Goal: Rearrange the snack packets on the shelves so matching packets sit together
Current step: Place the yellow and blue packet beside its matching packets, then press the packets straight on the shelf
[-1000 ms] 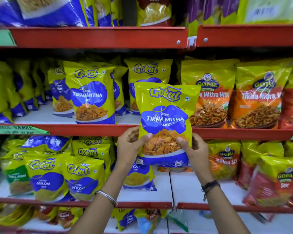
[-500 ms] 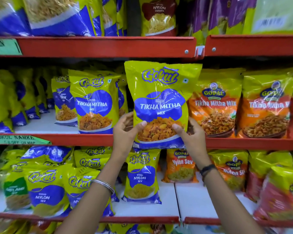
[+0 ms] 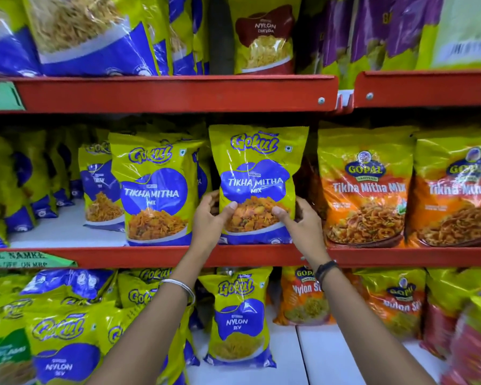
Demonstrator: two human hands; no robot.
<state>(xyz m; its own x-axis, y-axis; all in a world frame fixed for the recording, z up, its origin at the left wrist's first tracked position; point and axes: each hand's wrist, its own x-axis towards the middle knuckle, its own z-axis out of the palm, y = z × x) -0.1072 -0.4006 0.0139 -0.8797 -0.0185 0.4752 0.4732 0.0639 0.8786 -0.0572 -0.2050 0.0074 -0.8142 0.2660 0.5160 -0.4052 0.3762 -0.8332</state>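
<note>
Both hands grip one Gokul Tikha Mitha Mix packet, upright on middle red shelf. Left hand fingers wrapped on its 7 o'clock edge, right hand at 5 o'clock. Matching Gokul packet at its 9 o'clock, Gopal Tikha Mitha Mix packet at 3 o'clock.

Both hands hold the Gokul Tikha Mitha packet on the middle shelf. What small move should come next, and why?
Probably let go. The held Gokul Tikha Mitha packet appears to stand upright at the middle shelf edge, beside a matching Gokul packet, with both hands at its lower sides.
</note>
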